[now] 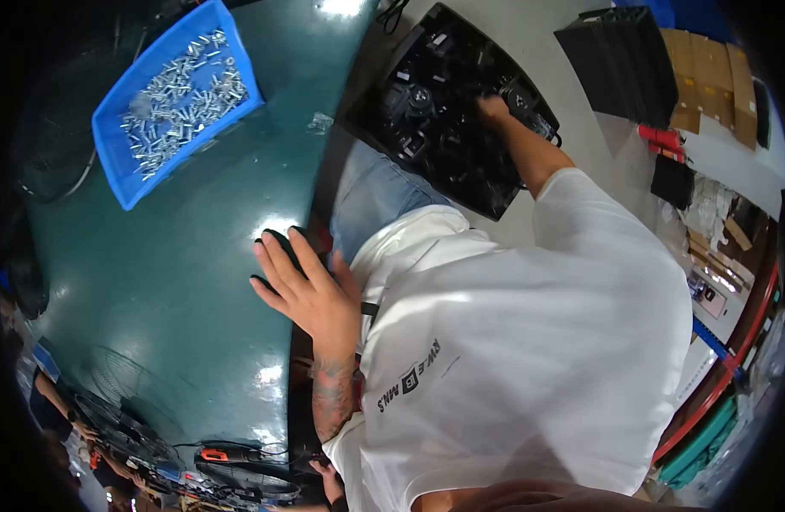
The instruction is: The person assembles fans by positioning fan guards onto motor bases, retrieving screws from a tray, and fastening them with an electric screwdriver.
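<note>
My left hand (311,294) rests palm down at the edge of the green table (179,282), its fingers spread and nothing in it. My right hand (493,111) reaches down into a black bin (512,192) full of dark parts, beside the table; its fingertips are hidden among the parts, so any hold cannot be made out. Round black pieces lie near it in the bin. On the table at the upper left, a blue tray (115,162) holds several silver screws.
A black stack (623,64) and cardboard boxes (708,81) stand at the upper right. Fan guards and an orange-black tool (218,455) lie at the table's lower end. Other people's arms and hands (85,429) are at the lower left. A red rail curves along the right.
</note>
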### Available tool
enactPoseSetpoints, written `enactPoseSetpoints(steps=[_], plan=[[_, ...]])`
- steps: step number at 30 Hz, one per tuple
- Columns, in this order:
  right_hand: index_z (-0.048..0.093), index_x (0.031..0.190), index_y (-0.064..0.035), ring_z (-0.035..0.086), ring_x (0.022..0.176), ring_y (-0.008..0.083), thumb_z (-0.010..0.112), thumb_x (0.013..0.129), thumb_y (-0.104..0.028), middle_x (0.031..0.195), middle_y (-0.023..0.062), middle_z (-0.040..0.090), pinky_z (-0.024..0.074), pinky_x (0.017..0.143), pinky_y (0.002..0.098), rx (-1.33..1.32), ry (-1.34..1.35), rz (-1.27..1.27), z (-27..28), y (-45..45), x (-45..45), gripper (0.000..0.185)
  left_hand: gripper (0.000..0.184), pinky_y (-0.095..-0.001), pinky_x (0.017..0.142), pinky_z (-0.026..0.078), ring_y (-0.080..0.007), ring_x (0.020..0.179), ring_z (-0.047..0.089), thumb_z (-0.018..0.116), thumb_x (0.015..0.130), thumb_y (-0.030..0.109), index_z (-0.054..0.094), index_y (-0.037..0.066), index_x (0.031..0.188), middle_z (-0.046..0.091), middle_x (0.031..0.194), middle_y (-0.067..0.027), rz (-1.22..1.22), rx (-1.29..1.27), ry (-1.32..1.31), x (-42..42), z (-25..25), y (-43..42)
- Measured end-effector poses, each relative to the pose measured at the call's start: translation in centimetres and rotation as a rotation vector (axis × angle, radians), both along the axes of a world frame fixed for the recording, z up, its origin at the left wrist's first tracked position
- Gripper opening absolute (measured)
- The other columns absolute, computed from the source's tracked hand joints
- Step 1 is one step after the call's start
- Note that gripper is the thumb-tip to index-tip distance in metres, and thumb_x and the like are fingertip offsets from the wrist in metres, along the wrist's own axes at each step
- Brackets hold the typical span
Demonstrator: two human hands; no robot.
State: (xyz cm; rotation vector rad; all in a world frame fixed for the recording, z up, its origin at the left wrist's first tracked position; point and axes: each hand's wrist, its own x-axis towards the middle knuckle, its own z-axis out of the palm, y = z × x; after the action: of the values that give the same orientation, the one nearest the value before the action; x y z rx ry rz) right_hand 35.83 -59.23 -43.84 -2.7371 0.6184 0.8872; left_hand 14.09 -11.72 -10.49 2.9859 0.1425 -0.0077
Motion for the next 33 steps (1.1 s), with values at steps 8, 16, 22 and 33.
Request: enactPoseSetpoints(steps=[8,16,22,33], plan=[[0.046,0.146,0.0004,0.052,0.135,0.0438,0.075,0.082,-0.053,0.149,0.0283,0.049,0.0437,0.112,0.0493,-0.204,-0.113,-0.455,4.3,0.1,-5.7,0.088,0.056,-0.0551,0.112,0.038,-0.0385,0.139,0.051,0.072,0.091,0.027,0.057,0.003,0.139,0.053,0.148,-0.0215,0.094,0.177,-0.238,1.1,-2.0,-0.5],[0.030,0.148,0.0100,0.043,0.142,0.0465,0.084,0.062,-0.075,0.153,0.0357,0.038,0.0350,0.119,0.0495,-0.214,-0.193,-0.921,1.8,-4.2,1.5,0.133,0.052,-0.0546,0.114,0.034,-0.0396,0.137,0.053,0.071,0.093,0.029,0.058,0.003,0.136,0.055,0.145,-0.0214,0.107,0.172,-0.299,1.2,-2.6,-0.6],[0.039,0.139,0.0158,0.058,0.132,0.0399,0.093,0.061,-0.060,0.141,0.0303,0.057,0.0466,0.111,0.0424,-0.265,-0.219,-0.795,3.8,-3.0,1.5,0.121,0.050,-0.0511,0.112,0.037,-0.0365,0.134,0.056,0.071,0.092,0.028,0.060,0.006,0.135,0.059,0.142,-0.0180,0.147,0.155,-0.326,1.5,-2.5,-0.8],[0.051,0.137,-0.0001,0.061,0.111,0.0174,0.089,0.073,-0.035,0.121,0.0085,0.063,0.0480,0.100,0.0322,1.060,-0.411,0.012,25.1,12.4,-3.8,0.082,0.063,-0.0571,0.116,0.031,-0.0420,0.141,0.044,0.075,0.086,0.019,0.053,0.001,0.142,0.048,0.150,-0.0228,0.132,-0.206,-0.231,0.2,0.4,0.2]])
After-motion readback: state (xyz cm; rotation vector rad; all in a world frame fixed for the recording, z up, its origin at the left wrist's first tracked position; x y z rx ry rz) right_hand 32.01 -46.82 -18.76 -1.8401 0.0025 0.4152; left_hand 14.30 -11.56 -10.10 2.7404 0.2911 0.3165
